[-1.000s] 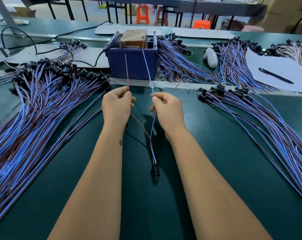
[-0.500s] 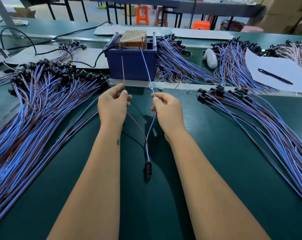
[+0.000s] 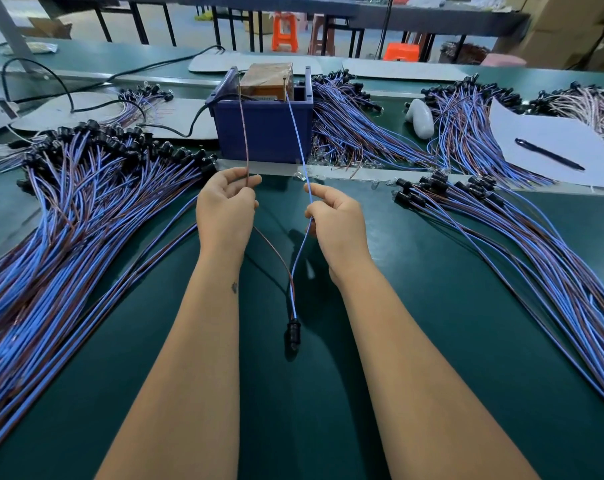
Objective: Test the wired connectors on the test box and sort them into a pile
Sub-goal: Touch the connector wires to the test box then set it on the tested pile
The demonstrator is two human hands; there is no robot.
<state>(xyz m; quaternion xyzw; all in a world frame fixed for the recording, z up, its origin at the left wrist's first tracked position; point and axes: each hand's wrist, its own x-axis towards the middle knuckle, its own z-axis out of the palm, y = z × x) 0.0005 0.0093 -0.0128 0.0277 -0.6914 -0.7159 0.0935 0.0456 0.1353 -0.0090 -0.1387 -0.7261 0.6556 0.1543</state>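
My left hand [image 3: 226,209] pinches the brown wire [image 3: 244,133] and my right hand [image 3: 335,220] pinches the blue wire [image 3: 296,133] of one wired connector. Both wires run up to the brown test box [image 3: 267,79] inside a blue bin [image 3: 264,129]. The black connector [image 3: 293,334] hangs below my hands, just above the green table. A big pile of wired connectors [image 3: 79,216] lies to the left, a smaller pile [image 3: 508,237] to the right.
More wire bundles [image 3: 356,126] lie behind and right of the bin. A white sheet [image 3: 550,150] with a black pen [image 3: 550,154] sits at the far right, next to a white object [image 3: 420,117]. Black cables [image 3: 65,88] cross the back left.
The dangling connector swung left and then slightly back, rising a little. Both hands stayed in place, still pinching the wires held up to the test box.
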